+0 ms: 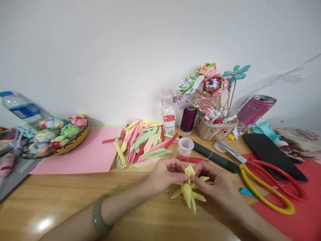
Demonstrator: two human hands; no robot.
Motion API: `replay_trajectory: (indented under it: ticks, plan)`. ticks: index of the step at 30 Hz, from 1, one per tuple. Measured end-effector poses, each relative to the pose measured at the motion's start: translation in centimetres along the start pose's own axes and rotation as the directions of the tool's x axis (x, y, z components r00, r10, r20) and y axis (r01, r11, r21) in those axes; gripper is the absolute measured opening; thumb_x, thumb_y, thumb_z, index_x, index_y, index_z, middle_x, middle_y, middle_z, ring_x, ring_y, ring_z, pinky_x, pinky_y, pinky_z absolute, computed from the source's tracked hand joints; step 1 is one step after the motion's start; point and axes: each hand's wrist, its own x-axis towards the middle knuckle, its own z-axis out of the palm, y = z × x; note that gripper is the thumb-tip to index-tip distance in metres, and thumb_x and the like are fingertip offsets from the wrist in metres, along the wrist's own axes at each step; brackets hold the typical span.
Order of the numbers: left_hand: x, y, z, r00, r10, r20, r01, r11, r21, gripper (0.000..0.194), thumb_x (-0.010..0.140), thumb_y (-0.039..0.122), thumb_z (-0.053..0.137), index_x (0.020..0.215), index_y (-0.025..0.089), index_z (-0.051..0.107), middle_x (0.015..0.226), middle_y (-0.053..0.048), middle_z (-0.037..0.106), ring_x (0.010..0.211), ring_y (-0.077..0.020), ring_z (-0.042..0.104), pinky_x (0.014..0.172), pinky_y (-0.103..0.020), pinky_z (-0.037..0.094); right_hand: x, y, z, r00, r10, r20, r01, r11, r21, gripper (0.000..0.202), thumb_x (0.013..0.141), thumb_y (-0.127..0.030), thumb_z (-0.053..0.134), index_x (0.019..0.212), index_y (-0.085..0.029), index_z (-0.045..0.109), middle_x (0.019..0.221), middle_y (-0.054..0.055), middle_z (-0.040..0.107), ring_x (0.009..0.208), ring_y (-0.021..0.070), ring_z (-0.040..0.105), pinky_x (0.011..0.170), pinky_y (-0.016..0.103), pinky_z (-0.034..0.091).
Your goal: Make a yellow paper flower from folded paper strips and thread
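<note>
A yellow folded-paper flower [187, 192] with several pointed petals is held between both hands, just above the wooden table. My left hand [167, 175] pinches it from the left, thumb and fingertips close to its upper centre. From the right, my right hand [213, 179] grips the petals beside the same spot with thumb and forefinger. The undersides of the fingers and the flower's back are hidden. Right behind the hands stands a white spool of clear thread [186, 146], with a thin strand trailing towards the fingers.
Colourful folded paper strips [142, 140] lie in a pile beside pink paper [97, 147]. Scissors [265, 184], a black phone [274, 155] and a dark green pen-shaped tool [215, 157] lie on the right. Behind stand a glass bottle [168, 115], purple thread [188, 119] and a flower basket [213, 129].
</note>
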Motion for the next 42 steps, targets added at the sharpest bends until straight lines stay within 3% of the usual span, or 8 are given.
replay_trajectory:
  ticks: [14,18,24,28,30,35,38,42]
  plan:
    - [-0.5,-0.4,0.2,0.987,0.162,-0.022,-0.150,0.953,0.264,0.013,0.059,0.017,0.066,0.062,0.014,0.054,0.063,0.001,0.055,0.058,-0.0089,0.049,0.057,-0.022,0.039,-0.5,0.3,0.1,0.981,-0.195,-0.006,0.190,0.964,-0.184,0.011,0.076,-0.024,0.051,0.066,-0.019,0.051,0.062,-0.001,0.058,0.057,0.0131,0.055,0.051,0.022,0.042]
    - [-0.8,-0.5,0.2,0.954,0.300,-0.028,-0.260,0.867,0.426,0.008,0.063,0.007,0.056,0.062,0.014,0.055,0.065,0.001,0.051,0.059,-0.0087,0.047,0.053,-0.020,0.037,-0.9,0.9,0.0,0.904,-0.428,-0.001,0.395,0.835,-0.382,0.010,0.081,-0.019,0.047,0.071,-0.020,0.050,0.061,-0.002,0.058,0.052,0.0110,0.054,0.049,0.021,0.041]
    - [-1.6,-0.1,0.2,0.843,0.521,0.131,-0.512,0.704,0.492,0.011,0.067,0.005,0.053,0.064,0.015,0.054,0.073,0.000,0.049,0.067,-0.0100,0.049,0.058,-0.021,0.040,-1.0,1.3,-0.5,0.738,-0.672,0.061,0.575,0.579,-0.578,0.009,0.083,-0.014,0.046,0.079,-0.021,0.050,0.067,0.000,0.064,0.057,0.0125,0.060,0.052,0.023,0.044]
    - [-1.3,0.3,0.0,0.953,0.295,0.076,-0.304,0.918,0.254,0.015,0.074,0.020,0.057,0.088,0.018,0.053,0.072,0.000,0.051,0.068,-0.0120,0.052,0.064,-0.025,0.042,-0.7,1.6,-1.1,0.617,-0.778,0.116,0.655,0.427,-0.623,0.015,0.083,-0.009,0.044,0.085,-0.022,0.050,0.078,0.003,0.068,0.070,0.0150,0.065,0.059,0.025,0.048]
    - [-0.8,0.2,-0.1,0.982,0.175,0.077,-0.186,0.964,0.187,0.024,0.074,0.028,0.060,0.094,0.018,0.053,0.069,0.000,0.053,0.066,-0.0126,0.052,0.065,-0.026,0.042,-0.6,1.9,-1.2,0.602,-0.785,0.147,0.669,0.395,-0.630,0.018,0.083,-0.006,0.043,0.087,-0.022,0.051,0.082,0.004,0.068,0.078,0.0161,0.065,0.065,0.027,0.050]
    - [-0.2,-0.2,-0.2,0.964,0.264,0.044,-0.266,0.926,0.270,0.020,0.069,0.031,0.065,0.072,0.015,0.055,0.078,-0.003,0.055,0.071,-0.0134,0.052,0.067,-0.026,0.041,-0.3,1.5,-1.4,0.603,-0.789,0.122,0.650,0.396,-0.649,0.014,0.082,-0.008,0.049,0.085,-0.021,0.052,0.094,0.007,0.065,0.088,0.0188,0.061,0.073,0.033,0.049]
    - [-0.5,-0.1,-0.1,0.962,0.274,-0.005,-0.258,0.911,0.322,0.017,0.072,0.030,0.062,0.073,0.015,0.054,0.077,-0.002,0.055,0.068,-0.0123,0.051,0.065,-0.026,0.041,-0.1,0.8,-1.6,0.582,-0.809,0.082,0.610,0.367,-0.702,0.016,0.081,-0.009,0.053,0.092,-0.021,0.055,0.093,0.008,0.061,0.083,0.0181,0.058,0.067,0.032,0.048]
    - [-0.8,0.0,0.1,0.967,0.252,-0.030,-0.223,0.902,0.371,0.013,0.076,0.029,0.057,0.077,0.016,0.053,0.076,0.000,0.054,0.065,-0.0110,0.050,0.062,-0.024,0.040,-0.3,0.8,-1.8,0.555,-0.813,0.174,0.658,0.301,-0.690,0.021,0.079,-0.009,0.056,0.097,-0.020,0.056,0.082,0.005,0.063,0.074,0.0165,0.058,0.066,0.032,0.047]
